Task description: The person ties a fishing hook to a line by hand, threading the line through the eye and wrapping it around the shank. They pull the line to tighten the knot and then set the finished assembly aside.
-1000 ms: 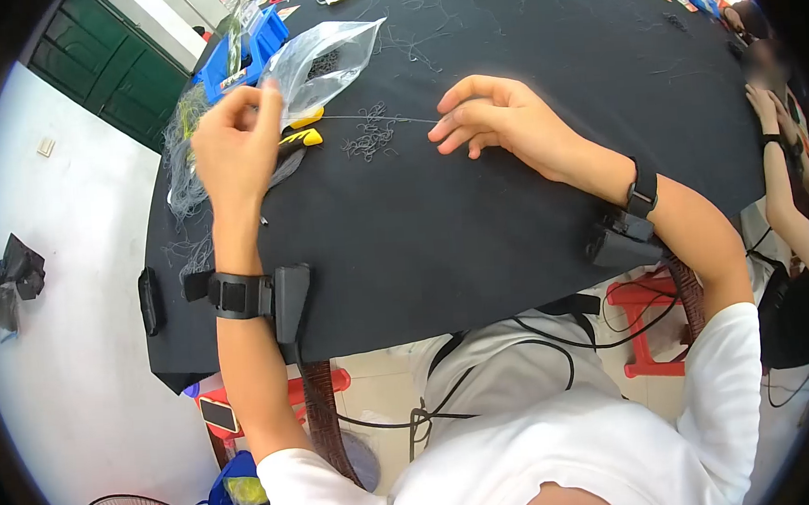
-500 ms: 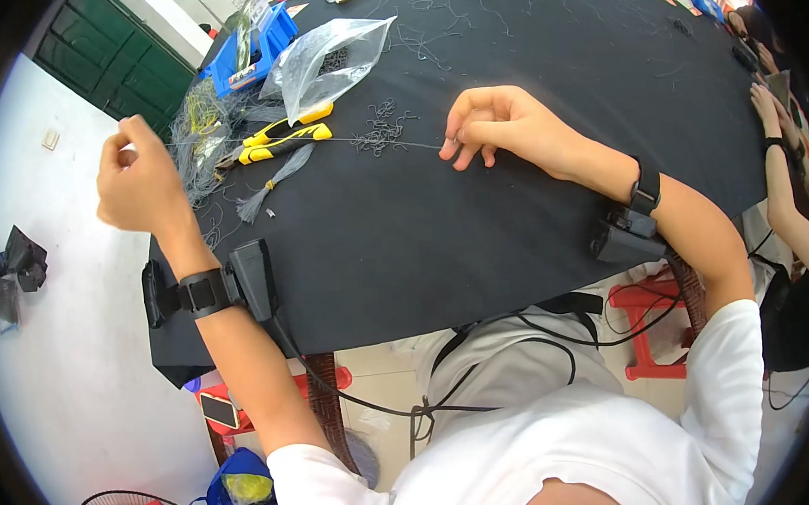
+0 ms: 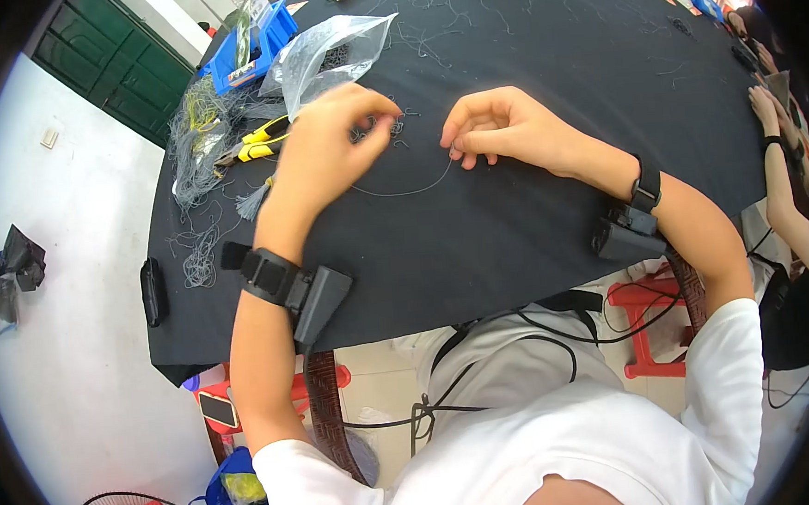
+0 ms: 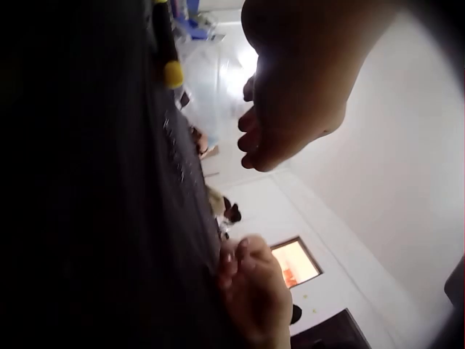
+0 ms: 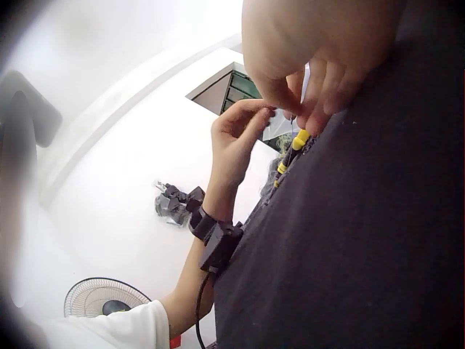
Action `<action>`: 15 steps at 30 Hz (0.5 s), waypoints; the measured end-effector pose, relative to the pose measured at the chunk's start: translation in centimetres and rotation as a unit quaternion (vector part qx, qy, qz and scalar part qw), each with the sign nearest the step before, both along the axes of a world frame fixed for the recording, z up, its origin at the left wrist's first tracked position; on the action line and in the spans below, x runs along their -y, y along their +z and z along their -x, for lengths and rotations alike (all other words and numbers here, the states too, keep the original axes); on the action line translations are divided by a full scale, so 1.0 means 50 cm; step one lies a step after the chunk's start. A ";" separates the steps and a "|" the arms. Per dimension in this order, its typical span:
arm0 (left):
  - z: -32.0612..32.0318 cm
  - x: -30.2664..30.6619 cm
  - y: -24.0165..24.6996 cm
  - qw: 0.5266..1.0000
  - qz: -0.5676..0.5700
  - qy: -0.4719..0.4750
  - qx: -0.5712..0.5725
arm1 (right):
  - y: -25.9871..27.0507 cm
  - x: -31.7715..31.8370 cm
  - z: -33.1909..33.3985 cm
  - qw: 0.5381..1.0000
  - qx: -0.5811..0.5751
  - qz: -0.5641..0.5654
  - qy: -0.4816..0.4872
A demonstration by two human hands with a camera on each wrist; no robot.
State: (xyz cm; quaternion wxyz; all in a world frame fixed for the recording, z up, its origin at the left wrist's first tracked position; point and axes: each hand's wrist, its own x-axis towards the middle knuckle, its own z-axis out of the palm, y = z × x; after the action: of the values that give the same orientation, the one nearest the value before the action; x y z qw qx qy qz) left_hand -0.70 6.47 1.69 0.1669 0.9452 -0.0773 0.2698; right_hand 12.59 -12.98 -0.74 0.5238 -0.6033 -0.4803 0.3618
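Note:
In the head view a thin grey line (image 3: 410,193) droops in a slack curve from the right hand (image 3: 513,130), whose thumb and fingers pinch its end. The left hand (image 3: 324,151) is bent over the black cloth, thumb and index finger curved close together; whether they hold anything is unclear. Partly behind its fingertips lies a heap of small dark hooks (image 3: 401,143). The line's left part passes out of sight at the left hand. In the right wrist view the left fingertips hover near the right hand (image 5: 320,65).
Yellow-black pliers (image 3: 257,150), tangled grey line (image 3: 197,159) and a grey tassel-like bundle (image 3: 251,204) lie left of the hands. Behind are a clear plastic bag (image 3: 305,59) and a blue bin (image 3: 275,36). Another person's hands (image 3: 771,105) show at the right edge.
The left hand came back rightward from beyond the pliers to beside the hooks. The line, stretched straight half a second ago, now sags. The right hand has barely moved.

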 end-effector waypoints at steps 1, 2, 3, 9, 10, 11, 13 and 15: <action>-0.003 0.005 -0.012 0.999 -0.016 -0.023 -0.035 | 0.000 0.001 0.000 1.000 -0.002 0.000 -0.001; -0.002 0.009 -0.014 0.999 -0.017 -0.017 -0.044 | 0.000 0.000 0.000 1.000 -0.001 0.000 -0.001; -0.001 0.013 -0.016 0.998 -0.018 -0.011 -0.054 | 0.000 0.000 0.001 1.000 -0.001 0.000 0.000; 0.002 -0.004 -0.026 0.996 -0.032 -0.001 -0.085 | -0.001 -0.001 -0.001 1.000 0.004 -0.003 0.005; 0.002 -0.004 -0.026 0.995 -0.027 -0.001 -0.094 | -0.002 -0.001 -0.001 1.000 0.001 -0.006 0.004; 0.003 -0.002 -0.023 0.994 -0.032 0.007 -0.104 | -0.001 -0.001 -0.001 1.000 0.001 -0.002 0.001; 0.004 0.003 -0.015 0.991 -0.040 0.023 -0.123 | 0.000 -0.001 -0.001 1.000 0.001 0.005 -0.004; 0.003 0.004 -0.017 0.992 -0.024 0.021 -0.125 | 0.003 0.000 -0.001 1.000 -0.001 0.012 -0.003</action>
State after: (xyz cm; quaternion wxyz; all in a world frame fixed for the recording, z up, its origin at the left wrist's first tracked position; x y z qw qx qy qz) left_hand -0.86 6.25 0.86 0.1468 0.9766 -0.0429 0.1513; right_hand 12.63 -12.98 -0.61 0.5180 -0.6107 -0.4739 0.3663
